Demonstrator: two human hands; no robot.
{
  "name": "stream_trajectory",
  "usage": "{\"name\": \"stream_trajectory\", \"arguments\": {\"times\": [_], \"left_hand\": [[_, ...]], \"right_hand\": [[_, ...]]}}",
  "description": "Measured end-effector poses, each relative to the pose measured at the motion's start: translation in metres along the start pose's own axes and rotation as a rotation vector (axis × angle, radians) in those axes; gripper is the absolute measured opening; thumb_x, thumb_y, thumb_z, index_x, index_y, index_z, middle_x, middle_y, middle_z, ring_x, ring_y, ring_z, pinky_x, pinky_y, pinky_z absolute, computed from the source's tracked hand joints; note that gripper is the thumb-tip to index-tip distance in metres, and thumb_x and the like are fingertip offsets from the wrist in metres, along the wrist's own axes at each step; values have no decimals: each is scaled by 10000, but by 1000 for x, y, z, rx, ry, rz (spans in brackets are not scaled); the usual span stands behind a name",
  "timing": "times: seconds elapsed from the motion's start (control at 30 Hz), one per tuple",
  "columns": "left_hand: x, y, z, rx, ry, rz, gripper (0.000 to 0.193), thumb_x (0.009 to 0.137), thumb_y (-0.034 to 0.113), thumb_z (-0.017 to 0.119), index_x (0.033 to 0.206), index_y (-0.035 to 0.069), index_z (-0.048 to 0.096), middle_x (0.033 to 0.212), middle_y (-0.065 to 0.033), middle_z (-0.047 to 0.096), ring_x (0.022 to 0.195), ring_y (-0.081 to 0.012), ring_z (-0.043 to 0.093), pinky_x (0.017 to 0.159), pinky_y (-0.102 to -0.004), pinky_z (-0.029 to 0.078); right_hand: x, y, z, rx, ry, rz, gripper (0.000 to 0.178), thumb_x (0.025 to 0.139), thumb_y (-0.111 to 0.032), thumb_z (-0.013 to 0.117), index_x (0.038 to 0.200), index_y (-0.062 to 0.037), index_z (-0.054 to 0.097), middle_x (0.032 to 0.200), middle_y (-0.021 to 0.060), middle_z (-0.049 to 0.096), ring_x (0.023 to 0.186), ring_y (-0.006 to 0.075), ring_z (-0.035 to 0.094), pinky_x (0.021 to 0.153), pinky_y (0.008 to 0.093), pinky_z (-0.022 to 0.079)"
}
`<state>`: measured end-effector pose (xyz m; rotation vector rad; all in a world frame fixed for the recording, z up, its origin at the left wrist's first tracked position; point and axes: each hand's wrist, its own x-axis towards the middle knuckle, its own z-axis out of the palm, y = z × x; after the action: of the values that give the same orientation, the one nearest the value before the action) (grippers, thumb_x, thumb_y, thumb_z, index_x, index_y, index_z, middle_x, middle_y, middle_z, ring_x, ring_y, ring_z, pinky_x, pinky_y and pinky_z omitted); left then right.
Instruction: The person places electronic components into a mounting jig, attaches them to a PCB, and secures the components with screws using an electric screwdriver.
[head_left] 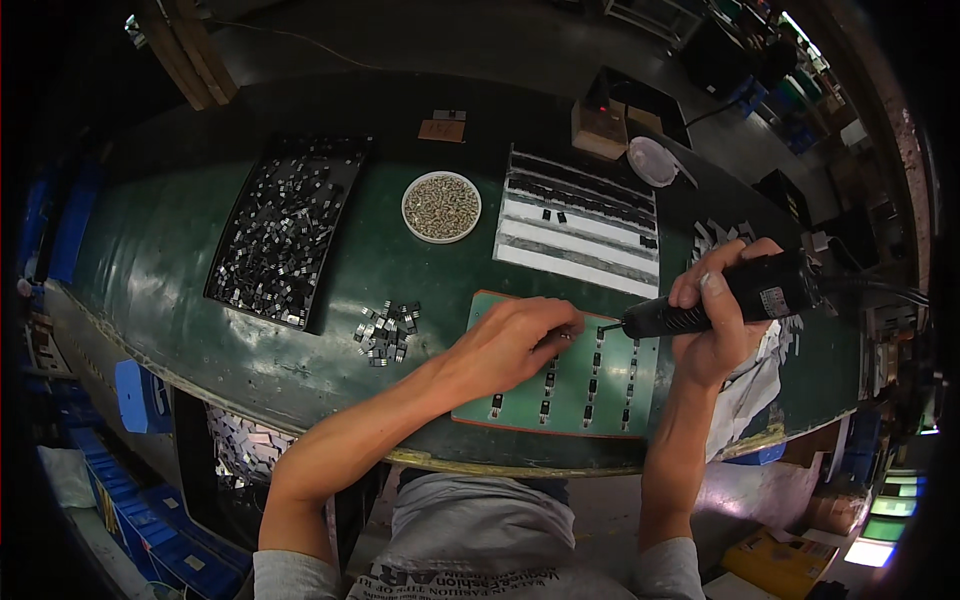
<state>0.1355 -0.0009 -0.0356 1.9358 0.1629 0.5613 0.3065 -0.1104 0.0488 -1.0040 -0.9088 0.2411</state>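
Note:
My right hand [722, 325] is wrapped round a black electric screwdriver [765, 297] that lies nearly level. Its thin bit points left and ends at the top of a column of small black three-legged electronic components [594, 386] on a green board [571, 400]. Over the board's upper left part is my left hand [520, 338], its thumb and fingers pinched together close to the bit. Whatever those fingertips hold is hidden. Several components stand in columns across the board. Left of it lies a loose pile of similar components [388, 333].
A black tray [318, 295] of loose components sits at the left. Behind the board are a white bowl [404, 212] of small screws and a white panel [515, 218] with dark rows of parts. Metal pieces [712, 237] and crumpled white cloth [745, 395] lie at the right.

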Motion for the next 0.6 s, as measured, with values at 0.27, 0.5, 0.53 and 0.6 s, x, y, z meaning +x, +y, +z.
{"name": "stream_trajectory", "arguments": {"times": [0.27,0.5,0.53,0.6], "left_hand": [[-4,-6,5,143,2,76,271,850,21,707,1094,43,590,914,-140,662,888,-364,651,732,-466,521],[-4,-8,5,196,-26,166,254,860,63,692,1084,57,573,928,-123,639,931,-371,630,753,-492,509],[-4,-8,5,196,-26,166,254,860,63,692,1084,57,573,928,-123,639,931,-371,630,753,-492,509],[-5,-6,4,196,-43,140,251,860,63,691,1083,58,576,925,-128,638,938,-380,632,761,-502,513]], "right_hand": [[-16,-24,-3,241,-64,-182,527,864,33,622,1338,-40,404,986,200,587,667,187,613,586,342,572],[-25,-28,2,284,-153,-194,527,892,-3,629,1361,-49,393,992,178,585,686,193,628,567,349,573],[-25,-28,2,268,-168,-192,531,889,2,628,1362,-49,391,996,176,586,688,196,630,569,351,576],[-25,-26,0,270,-178,-195,532,885,7,624,1361,-48,392,999,176,586,689,197,632,572,353,578]]}}
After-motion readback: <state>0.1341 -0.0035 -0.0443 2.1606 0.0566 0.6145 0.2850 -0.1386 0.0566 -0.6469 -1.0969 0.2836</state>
